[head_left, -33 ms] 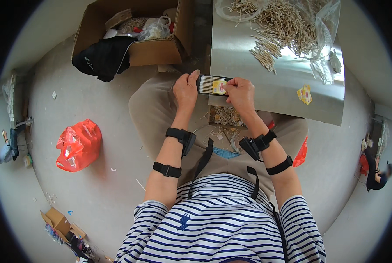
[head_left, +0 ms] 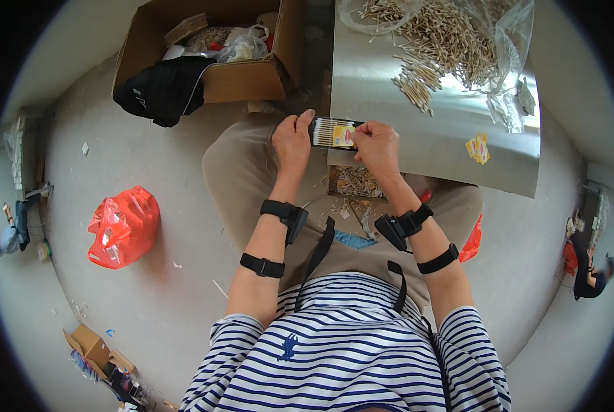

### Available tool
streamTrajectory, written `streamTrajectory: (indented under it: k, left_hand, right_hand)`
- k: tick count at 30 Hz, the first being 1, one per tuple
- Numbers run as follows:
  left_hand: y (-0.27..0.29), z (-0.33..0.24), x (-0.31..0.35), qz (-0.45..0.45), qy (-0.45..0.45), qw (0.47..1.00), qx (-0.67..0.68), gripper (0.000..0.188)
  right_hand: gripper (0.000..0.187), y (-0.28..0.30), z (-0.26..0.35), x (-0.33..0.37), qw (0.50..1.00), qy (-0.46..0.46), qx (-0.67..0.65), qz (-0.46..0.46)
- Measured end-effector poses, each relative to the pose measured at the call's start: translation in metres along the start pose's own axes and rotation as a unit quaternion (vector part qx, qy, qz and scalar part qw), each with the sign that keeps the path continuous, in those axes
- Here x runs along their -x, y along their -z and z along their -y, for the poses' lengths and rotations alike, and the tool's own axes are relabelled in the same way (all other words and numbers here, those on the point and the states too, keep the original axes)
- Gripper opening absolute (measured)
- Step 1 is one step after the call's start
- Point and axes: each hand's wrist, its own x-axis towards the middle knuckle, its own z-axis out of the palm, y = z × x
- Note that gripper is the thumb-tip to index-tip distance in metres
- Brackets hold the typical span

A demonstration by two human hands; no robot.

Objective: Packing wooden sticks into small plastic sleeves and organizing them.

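Observation:
Between my hands, just over the near left edge of the metal table, is a small flat black holder (head_left: 316, 133) with a row of cotton swabs (head_left: 327, 132) lying side by side. A yellow label card (head_left: 344, 136) covers the right part of the row. My left hand (head_left: 292, 143) is closed on the holder's left end, thumb on top. At the other end, my right hand (head_left: 377, 147) pinches the yellow card with thumb and forefinger; its other fingers are curled and partly hidden.
A heap of loose cotton swabs (head_left: 451, 48) and clear plastic bags cover the back of the metal table (head_left: 403, 137); yellow cards (head_left: 478, 148) lie nearer. Below stands an open box of swabs (head_left: 355, 182). Leftward are a cardboard box (head_left: 245, 84) and a red bag (head_left: 123, 226). Two people sit farther off.

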Motion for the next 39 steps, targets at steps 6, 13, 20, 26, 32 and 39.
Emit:
streamTrajectory:
  k: [6, 13, 20, 26, 32, 39]
  left_hand:
    - [-0.002, 0.001, 0.0, 0.001, -0.027, 0.999, -0.027, 0.054]
    - [-0.002, -0.001, 0.002, -0.02, -0.045, 0.998, -0.03, 0.053]
    - [-0.003, -0.003, 0.002, -0.01, -0.03, 0.999, -0.029, 0.052]
    - [-0.004, 0.002, 0.001, -0.018, -0.041, 0.999, -0.023, 0.053]
    - [-0.006, 0.0, 0.001, -0.011, -0.036, 0.999, -0.029, 0.053]
    - [-0.002, -0.002, 0.003, -0.013, -0.038, 0.999, -0.026, 0.055]
  right_hand:
    - [0.012, -0.003, 0.001, -0.003, 0.999, -0.026, -0.03, -0.001]
    - [0.012, -0.006, 0.002, -0.001, 0.997, -0.042, -0.072, -0.004]
    - [0.012, -0.016, 0.008, 0.003, 0.997, -0.036, -0.068, 0.005]
    - [0.011, -0.02, 0.013, 0.006, 0.999, -0.04, -0.024, 0.007]
    - [0.011, -0.028, -0.02, -0.01, 0.995, 0.037, 0.081, -0.051]
    - [0.012, -0.023, -0.014, 0.001, 0.981, 0.086, 0.149, -0.093]
